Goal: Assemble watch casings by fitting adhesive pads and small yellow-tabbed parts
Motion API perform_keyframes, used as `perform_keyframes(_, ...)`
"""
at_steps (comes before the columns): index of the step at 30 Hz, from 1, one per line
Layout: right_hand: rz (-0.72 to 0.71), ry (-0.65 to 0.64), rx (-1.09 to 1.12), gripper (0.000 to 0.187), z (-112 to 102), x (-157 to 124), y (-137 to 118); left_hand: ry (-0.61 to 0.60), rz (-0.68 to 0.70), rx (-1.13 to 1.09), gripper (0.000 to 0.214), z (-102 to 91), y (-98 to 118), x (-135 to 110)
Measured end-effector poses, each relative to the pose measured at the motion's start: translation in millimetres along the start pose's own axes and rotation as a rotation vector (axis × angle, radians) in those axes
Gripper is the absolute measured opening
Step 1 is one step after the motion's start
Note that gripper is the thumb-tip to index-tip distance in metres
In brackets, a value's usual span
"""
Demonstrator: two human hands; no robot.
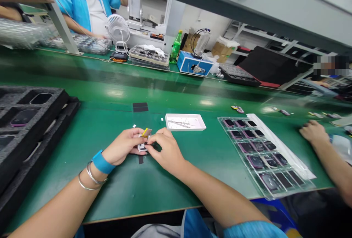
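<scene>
Head view. A glossy green bench top (118, 197) is spreading beneath everything, throwing back blurred light. At the left, a dark grey, grainy foam tray (61, 100) is cradling round-cornered panels in square-cut wells. At the right, a clear, thin plastic tray (255, 171) is carrying rows of dark, rounded pieces, some purple-rimmed. A shallow white box (185, 129), smooth and rectangular, is holding slender greyish pieces and tiny specks. A flat black rectangle (140, 107) is lying beyond the hands.

The small part (142, 147) is sitting between both hands, near the white box on its left side. It is looking whitish and blocky, a bright yellow strip (145, 132) slanting up from it; finer detail is too small to read.

The left hand (127, 143) is clamping it between thumb and fingers. The right hand (165, 149) is bringing thumb and forefinger close together at its edge; cannot tell whether they are gripping.
</scene>
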State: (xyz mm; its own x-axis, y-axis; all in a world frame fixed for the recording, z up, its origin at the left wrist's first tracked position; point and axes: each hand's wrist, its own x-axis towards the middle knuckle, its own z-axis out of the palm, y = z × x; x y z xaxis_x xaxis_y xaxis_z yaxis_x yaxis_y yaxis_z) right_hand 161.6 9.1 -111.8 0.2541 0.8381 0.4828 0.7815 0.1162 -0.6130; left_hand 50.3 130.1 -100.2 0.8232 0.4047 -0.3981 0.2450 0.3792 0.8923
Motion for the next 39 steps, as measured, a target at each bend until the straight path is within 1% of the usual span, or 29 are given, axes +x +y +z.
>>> perform_keyframes(1, -0.001, 0.013, -0.031, 0.013, -1, 0, 0, 0.008, 0.005, 0.000, 0.029, 0.1, -1, 0)
perform_keyframes(2, 0.022, 0.030, -0.042, 0.020, -2, 1, 1, 0.012, 0.009, 0.003, 0.029, 0.3, -1, 0)
perform_keyframes(4, 0.113, 0.049, 0.025, 0.039, -6, 4, 3, 0.004, 0.012, 0.018, 0.031, 1.2, -2, 1)
perform_keyframes(5, 0.164, 0.037, 0.090, 0.043, -7, 6, 4, -0.005, 0.011, 0.028, 0.031, 1.8, -3, 1)
perform_keyframes(6, 0.208, 0.008, 0.157, 0.040, -9, 8, 6, -0.018, 0.010, 0.039, 0.031, 2.4, -3, 1)
perform_keyframes(9, 0.266, -0.068, 0.253, 0.008, -11, 12, 9, -0.060, 0.002, 0.056, 0.030, 3.9, -4, 1)
perform_keyframes(10, 0.267, -0.065, 0.249, 0.005, -11, 13, 9, -0.073, 0.001, 0.044, 0.029, 4.0, -3, 1)
perform_keyframes(13, 0.252, -0.011, 0.218, 0.006, -12, 13, 8, -0.108, -0.013, -0.044, 0.026, 3.1, 0, -1)
perform_keyframes(15, 0.233, 0.014, 0.198, 0.006, -11, 13, 7, -0.141, -0.026, -0.082, 0.027, 2.4, 2, -3)
perform_keyframes(18, 0.197, 0.035, 0.156, 0.007, -10, 11, 5, -0.164, -0.015, -0.040, 0.028, 3.3, 3, -3)
perform_keyframes(21, 0.144, 0.026, 0.077, 0.008, -7, 10, 4, -0.088, -0.029, 0.012, 0.025, 6.2, -1, -1)
perform_keyframes(23, 0.079, 0.009, 0.004, 0.010, -5, 8, 4, -0.044, -0.044, -0.009, 0.023, 7.6, -2, 0)
perform_keyframes(25, -0.015, 0.008, -0.086, 0.014, -4, 7, 5, -0.052, -0.054, -0.100, 0.023, 7.6, -2, 1)
perform_keyframes(28, -0.154, 0.014, -0.218, 0.017, -4, 5, 7, -0.088, -0.059, -0.312, 0.029, 4.8, 0, 0)
perform_keyframes(29, -0.185, 0.011, -0.246, 0.018, -4, 5, 7, -0.089, -0.053, -0.365, 0.030, 3.4, 1, 0)
perform_keyframes(31, -0.216, -0.007, -0.256, 0.017, -5, 5, 8, -0.075, -0.033, -0.401, 0.030, 0.8, 2, -1)
perform_keyframes(33, -0.191, -0.008, -0.195, 0.016, -5, 6, 9, -0.082, -0.012, -0.369, 0.030, -0.8, 3, -1)
perform_keyframes(35, -0.102, -0.001, -0.082, 0.014, -5, 7, 9, -0.107, 0.019, -0.320, 0.032, -1.1, 3, -2)
perform_keyframes(36, -0.038, 0.002, -0.015, 0.016, -5, 7, 10, -0.119, 0.035, -0.298, 0.034, -0.8, 3, -2)
perform_keyframes(38, 0.096, -0.018, 0.143, 0.031, -4, 8, 12, -0.122, 0.068, -0.258, 0.036, 0.1, 2, -2)
perform_keyframes(39, 0.159, -0.050, 0.239, 0.038, -3, 7, 14, -0.115, 0.084, -0.236, 0.037, 0.5, 2, -2)
